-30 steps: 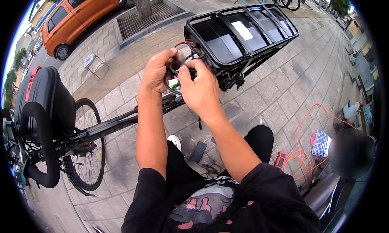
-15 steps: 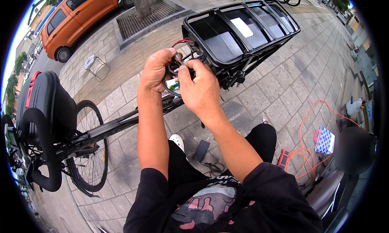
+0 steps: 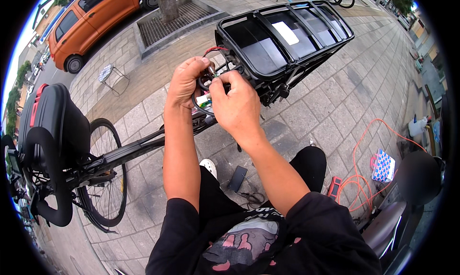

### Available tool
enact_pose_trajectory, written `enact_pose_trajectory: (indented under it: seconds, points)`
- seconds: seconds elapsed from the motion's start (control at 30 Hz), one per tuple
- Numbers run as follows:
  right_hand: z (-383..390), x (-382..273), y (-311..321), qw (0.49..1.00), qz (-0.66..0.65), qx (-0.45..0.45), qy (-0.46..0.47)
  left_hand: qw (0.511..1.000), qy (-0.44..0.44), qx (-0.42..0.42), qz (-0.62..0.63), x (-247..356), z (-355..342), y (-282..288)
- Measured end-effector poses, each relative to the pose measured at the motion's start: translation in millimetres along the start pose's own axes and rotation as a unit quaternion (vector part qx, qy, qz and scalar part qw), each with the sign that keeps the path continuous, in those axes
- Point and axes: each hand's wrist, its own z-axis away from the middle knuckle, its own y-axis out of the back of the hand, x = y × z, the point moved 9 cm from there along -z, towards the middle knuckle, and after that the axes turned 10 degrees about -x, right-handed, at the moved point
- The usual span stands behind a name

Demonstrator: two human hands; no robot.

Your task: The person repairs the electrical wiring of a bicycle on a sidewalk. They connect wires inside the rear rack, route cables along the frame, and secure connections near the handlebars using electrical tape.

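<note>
Both hands meet over the electric bicycle's frame (image 3: 125, 153), just left of the black rear rack (image 3: 293, 63). My left hand (image 3: 183, 82) is closed in a pinch at some wires, and a black cable (image 3: 195, 103) loops beneath it. Against it, my right hand (image 3: 238, 104) pinches a thin wire whose end shows green; the fingertips partly hide it. Between the wrists hangs a white connector plug (image 3: 203, 100) with coloured wires. A red wire (image 3: 213, 49) arches above the left fingertips, toward the rack.
A black bag (image 3: 56, 124) and the front wheel are at left. On the paving lie a dark phone-like block (image 3: 237, 178), a red meter (image 3: 335, 187), an orange cord (image 3: 355, 166) and a blue-and-white checked packet (image 3: 383, 166). A stool (image 3: 106, 73) and orange car stand farther off.
My left fingers have shifted slightly, and the small wire ends between the hands show a little more. Everything else stays nearly still.
</note>
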Motion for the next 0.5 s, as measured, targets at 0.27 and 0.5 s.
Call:
enact_pose_trajectory:
  seconds: [0.27, 0.5]
  points:
    - [-0.1, -0.3, 0.3, 1.0, 0.006, 0.001, 0.004, 1.0, -0.011, -0.014, -0.009, 5.4, 1.6, -9.4]
    - [-0.1, -2.3, 0.3, 1.0, 0.008, 0.007, -0.003, 0.999, -0.002, -0.024, -0.028, 2.1, 1.7, -4.1]
